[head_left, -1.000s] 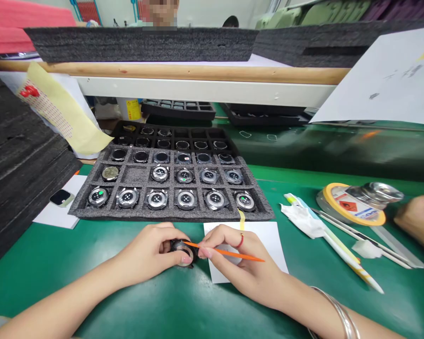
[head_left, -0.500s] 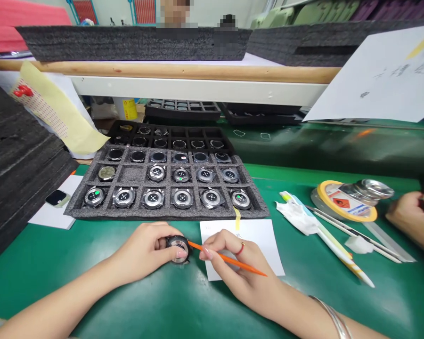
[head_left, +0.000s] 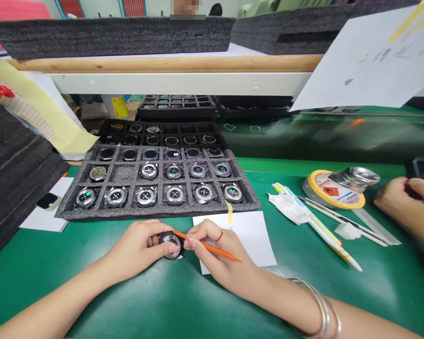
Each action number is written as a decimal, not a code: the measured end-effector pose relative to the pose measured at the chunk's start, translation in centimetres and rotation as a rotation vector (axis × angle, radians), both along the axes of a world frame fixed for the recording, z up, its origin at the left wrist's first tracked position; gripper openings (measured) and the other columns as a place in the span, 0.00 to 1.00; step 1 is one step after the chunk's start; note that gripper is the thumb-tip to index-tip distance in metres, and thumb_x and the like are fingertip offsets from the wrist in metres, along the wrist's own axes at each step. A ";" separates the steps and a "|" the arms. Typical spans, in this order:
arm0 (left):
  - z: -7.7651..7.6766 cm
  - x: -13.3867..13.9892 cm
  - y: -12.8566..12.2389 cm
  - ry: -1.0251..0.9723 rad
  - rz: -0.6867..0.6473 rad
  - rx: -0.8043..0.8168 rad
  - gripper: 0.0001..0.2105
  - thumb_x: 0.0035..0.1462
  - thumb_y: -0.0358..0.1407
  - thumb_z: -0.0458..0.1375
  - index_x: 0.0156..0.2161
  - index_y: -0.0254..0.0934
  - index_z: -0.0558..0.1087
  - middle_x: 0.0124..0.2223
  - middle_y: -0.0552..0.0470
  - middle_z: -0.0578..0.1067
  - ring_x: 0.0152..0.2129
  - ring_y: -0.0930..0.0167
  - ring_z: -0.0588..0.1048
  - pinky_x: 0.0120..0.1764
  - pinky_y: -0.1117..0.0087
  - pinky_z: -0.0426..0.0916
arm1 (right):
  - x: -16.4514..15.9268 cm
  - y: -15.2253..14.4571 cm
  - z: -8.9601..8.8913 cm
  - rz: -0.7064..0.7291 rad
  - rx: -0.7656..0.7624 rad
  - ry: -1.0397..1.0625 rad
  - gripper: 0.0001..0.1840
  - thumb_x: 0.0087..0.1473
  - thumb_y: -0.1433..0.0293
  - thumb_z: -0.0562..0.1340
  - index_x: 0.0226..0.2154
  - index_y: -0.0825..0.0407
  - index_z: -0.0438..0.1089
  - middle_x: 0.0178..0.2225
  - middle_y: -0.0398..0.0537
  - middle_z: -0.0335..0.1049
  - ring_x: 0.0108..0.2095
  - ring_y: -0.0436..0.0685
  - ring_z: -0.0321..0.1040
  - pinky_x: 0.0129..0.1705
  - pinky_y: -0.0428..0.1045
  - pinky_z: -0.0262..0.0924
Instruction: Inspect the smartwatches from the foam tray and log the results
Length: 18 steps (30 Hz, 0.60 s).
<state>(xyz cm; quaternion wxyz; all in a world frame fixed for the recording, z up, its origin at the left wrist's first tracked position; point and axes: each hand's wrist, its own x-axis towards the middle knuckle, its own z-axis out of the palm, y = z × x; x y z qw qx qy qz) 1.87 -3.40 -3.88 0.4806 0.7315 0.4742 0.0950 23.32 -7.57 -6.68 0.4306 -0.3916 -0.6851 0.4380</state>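
Note:
Between the thumb and fingers of my left hand [head_left: 146, 242] is a round black watch case [head_left: 177, 239], its silver sensor back facing up, held low over the green table. My right hand [head_left: 215, 249] pinches a thin orange pry stick [head_left: 219, 251]. The stick's tip touches the upper rim of the watch case. Just beyond the hands lies a grey foam tray [head_left: 159, 215] with watch cases in its compartments, the front row back side up. One compartment [head_left: 124, 174] in the middle row holds no watch.
White paper [head_left: 257, 235] lies under my right hand. To the right are a taped solvent container [head_left: 334, 190], a brush-like white tool [head_left: 334, 245], thin sticks [head_left: 346, 220] and another person's hand [head_left: 406, 202]. A square watch [head_left: 48, 201] rests on paper at left. A shelf [head_left: 183, 63] crosses above.
The view has shifted slightly, moving the scene left. My right hand has brought the pry stick further over the watch case's upper rim. My left hand keeps its hold.

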 end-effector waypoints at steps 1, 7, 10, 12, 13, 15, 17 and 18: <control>0.0 0.0 0.0 0.005 0.000 0.001 0.10 0.59 0.41 0.59 0.41 0.41 0.80 0.33 0.56 0.75 0.23 0.76 0.66 0.25 0.76 0.57 | 0.0 -0.1 0.0 -0.001 0.001 0.004 0.06 0.64 0.71 0.56 0.33 0.50 0.65 0.30 0.45 0.72 0.31 0.51 0.71 0.34 0.46 0.65; 0.1 0.1 0.2 0.027 -0.010 -0.003 0.11 0.59 0.43 0.59 0.41 0.40 0.80 0.34 0.55 0.75 0.22 0.76 0.66 0.25 0.76 0.57 | 0.6 -1.2 -0.1 -0.044 -0.004 -0.026 0.07 0.65 0.71 0.54 0.34 0.50 0.64 0.31 0.46 0.73 0.32 0.53 0.72 0.34 0.47 0.66; -0.1 0.1 0.1 0.029 -0.003 -0.003 0.12 0.59 0.43 0.59 0.42 0.40 0.80 0.34 0.55 0.75 0.23 0.75 0.66 0.26 0.76 0.58 | 0.5 -1.1 0.1 -0.044 -0.038 -0.031 0.08 0.65 0.70 0.55 0.33 0.50 0.65 0.30 0.46 0.72 0.32 0.53 0.72 0.33 0.47 0.66; -0.1 0.0 0.1 0.036 -0.001 -0.001 0.12 0.59 0.44 0.59 0.42 0.40 0.79 0.34 0.54 0.75 0.24 0.75 0.67 0.26 0.76 0.58 | 0.5 -1.1 0.0 -0.042 -0.025 -0.020 0.07 0.64 0.71 0.54 0.33 0.50 0.65 0.30 0.46 0.72 0.31 0.52 0.72 0.34 0.47 0.66; 0.0 0.0 0.0 0.038 -0.001 -0.002 0.12 0.59 0.44 0.59 0.42 0.40 0.79 0.34 0.54 0.75 0.24 0.75 0.67 0.26 0.76 0.58 | 0.5 -1.2 0.0 -0.043 -0.010 -0.017 0.07 0.64 0.71 0.54 0.34 0.50 0.65 0.31 0.46 0.72 0.31 0.52 0.71 0.34 0.47 0.66; 0.1 0.0 0.0 0.044 -0.007 -0.009 0.12 0.59 0.44 0.59 0.42 0.39 0.79 0.34 0.54 0.75 0.23 0.75 0.66 0.26 0.76 0.58 | 0.5 -1.4 -0.1 -0.048 0.022 -0.019 0.07 0.64 0.72 0.54 0.34 0.50 0.65 0.31 0.46 0.72 0.31 0.52 0.71 0.34 0.47 0.65; 0.3 0.1 0.0 0.048 -0.014 -0.015 0.12 0.59 0.43 0.59 0.41 0.39 0.79 0.35 0.54 0.76 0.23 0.75 0.66 0.26 0.76 0.58 | 0.6 -1.6 -0.1 -0.050 0.024 -0.036 0.07 0.64 0.72 0.54 0.35 0.50 0.64 0.31 0.46 0.73 0.31 0.52 0.71 0.33 0.47 0.65; 0.3 0.1 0.0 0.048 -0.013 -0.015 0.11 0.59 0.42 0.59 0.41 0.39 0.79 0.35 0.54 0.75 0.23 0.75 0.66 0.26 0.76 0.58 | 0.6 -1.6 -0.1 -0.049 0.018 -0.042 0.06 0.65 0.72 0.54 0.35 0.50 0.64 0.31 0.46 0.73 0.30 0.52 0.71 0.33 0.47 0.65</control>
